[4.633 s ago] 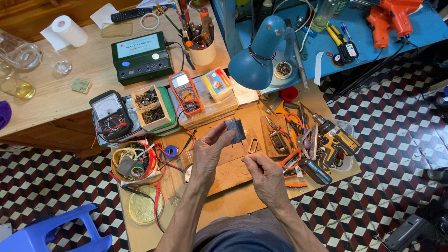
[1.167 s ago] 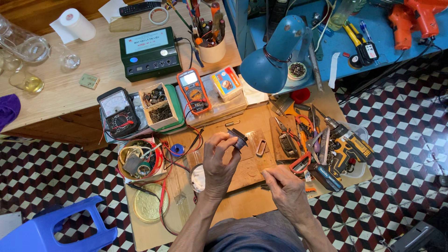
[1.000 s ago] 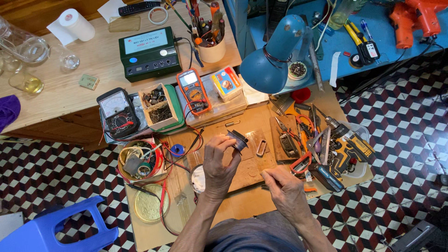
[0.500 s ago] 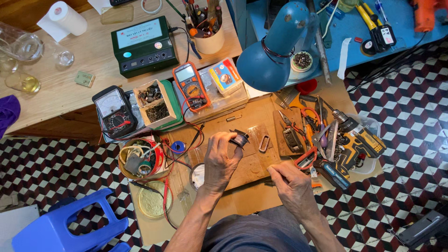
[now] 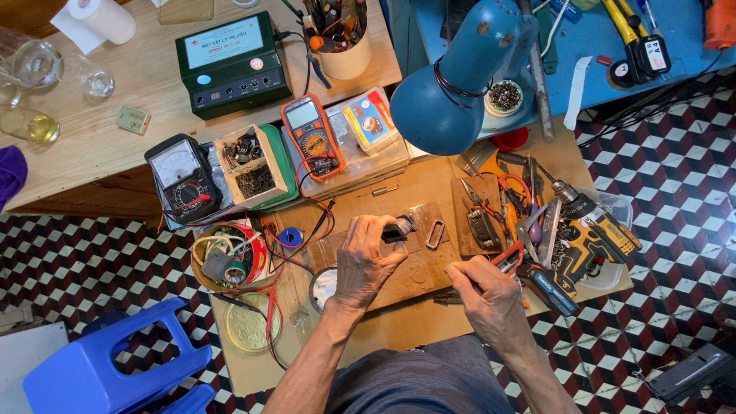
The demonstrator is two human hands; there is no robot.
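Scuffed wooden bench (image 5: 429, 322), glossy blue plastic stool (image 5: 115, 368)

Dark green bench instrument (image 5: 232, 65) stood at desk's far side, pale rectangular label panel across its top, small red and blue dots below. Orange-edged digital multimeter (image 5: 310, 136) lay near desk's middle, grey blank screen at its upper end. Black analogue meter (image 5: 184, 178) sat left of it, white dial face. Small colourful package (image 5: 369, 120), blue, yellow and red, rested on clear box right of multimeter. White label on black tool (image 5: 652, 55), far right.
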